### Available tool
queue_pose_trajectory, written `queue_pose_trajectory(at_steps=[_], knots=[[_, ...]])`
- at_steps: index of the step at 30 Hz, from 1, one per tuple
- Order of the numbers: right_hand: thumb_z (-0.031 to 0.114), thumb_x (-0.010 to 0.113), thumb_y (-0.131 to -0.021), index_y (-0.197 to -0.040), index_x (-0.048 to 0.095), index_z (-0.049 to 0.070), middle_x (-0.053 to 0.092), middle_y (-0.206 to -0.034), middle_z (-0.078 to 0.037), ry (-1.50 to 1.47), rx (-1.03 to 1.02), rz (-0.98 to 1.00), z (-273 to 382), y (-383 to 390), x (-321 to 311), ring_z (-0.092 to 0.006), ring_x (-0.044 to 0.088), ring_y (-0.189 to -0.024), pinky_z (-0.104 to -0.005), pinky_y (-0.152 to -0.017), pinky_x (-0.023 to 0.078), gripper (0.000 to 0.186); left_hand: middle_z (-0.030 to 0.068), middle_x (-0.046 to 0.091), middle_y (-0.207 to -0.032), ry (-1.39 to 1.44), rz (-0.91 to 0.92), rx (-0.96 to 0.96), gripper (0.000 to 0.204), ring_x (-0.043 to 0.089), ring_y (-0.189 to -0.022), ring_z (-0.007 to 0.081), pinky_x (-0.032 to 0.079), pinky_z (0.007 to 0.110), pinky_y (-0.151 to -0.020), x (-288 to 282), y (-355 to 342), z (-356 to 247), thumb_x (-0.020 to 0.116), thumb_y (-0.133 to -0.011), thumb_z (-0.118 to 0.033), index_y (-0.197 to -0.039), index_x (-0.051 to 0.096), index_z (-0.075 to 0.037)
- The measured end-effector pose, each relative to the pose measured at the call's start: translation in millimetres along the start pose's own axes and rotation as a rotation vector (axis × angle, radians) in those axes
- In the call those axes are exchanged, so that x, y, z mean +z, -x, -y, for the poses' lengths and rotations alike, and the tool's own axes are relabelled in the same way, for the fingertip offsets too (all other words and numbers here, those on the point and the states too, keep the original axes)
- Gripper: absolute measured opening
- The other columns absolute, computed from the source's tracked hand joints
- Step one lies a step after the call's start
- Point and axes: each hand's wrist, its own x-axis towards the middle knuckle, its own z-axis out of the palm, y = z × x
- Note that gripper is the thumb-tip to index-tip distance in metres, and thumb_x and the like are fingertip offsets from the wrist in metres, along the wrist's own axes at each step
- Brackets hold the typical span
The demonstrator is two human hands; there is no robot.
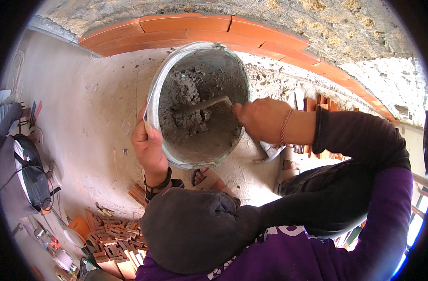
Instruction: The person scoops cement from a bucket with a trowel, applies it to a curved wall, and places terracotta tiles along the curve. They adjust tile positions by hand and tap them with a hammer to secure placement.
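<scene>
A mortar-smeared bucket point(154, 89) stands tilted in front of me, its open mouth turned toward me. Grey wet mortar point(186, 86) coats the inside and lies in lumps. My left hand point(148, 145) grips the left rim of the bucket, thumb over the edge beside the thin wire handle. Inside the mouth is a trowel point(205, 104), its blade caked with mortar and lying against the lumps. My right hand point(263, 119) is closed round the trowel's handle at the bucket's right side, hiding most of that handle.
Orange bricks point(186, 28) line the base of the rough wall. A hammer-like tool point(270, 151) lies right of the bucket, near stacked brick pieces point(324, 105). Many more brick pieces point(115, 239) are piled at lower left. A black bag-like shape point(33, 180) is at far left.
</scene>
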Motion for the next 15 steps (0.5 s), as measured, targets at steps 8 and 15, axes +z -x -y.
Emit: queue_pose_trajectory(at_steps=[8, 15], knots=[[0.015, 0.052, -0.088, -0.097, 0.067, -0.004, 0.07, -0.088, -0.025, -0.02, -0.006, 0.035, -9, 4, 0, -0.0404, 0.07, -0.086, -0.0473, -0.076, 0.057, 0.026, 0.0185, 0.056, -0.132, 0.0, 0.047, -0.011, 0.058, 0.051, -0.103, 0.018, 0.038, 0.032, -0.094, -17, 1, 3, 0.055, -0.098, -0.04, -0.125, 0.05, 0.012], [0.013, 0.06, -0.08, -0.085, 0.071, -0.002, 0.07, -0.084, -0.024, -0.033, -0.086, 0.015, -2, -11, 6, -0.0385, 0.071, -0.081, -0.047, -0.066, 0.057, 0.02, 0.023, 0.05, -0.139, -0.048, 0.052, -0.03, 0.067, 0.051, -0.127, 0.032, 0.039, 0.045, -0.109, -21, 0, -6, 0.041, -0.101, -0.044, -0.142, 0.037, 0.009]])
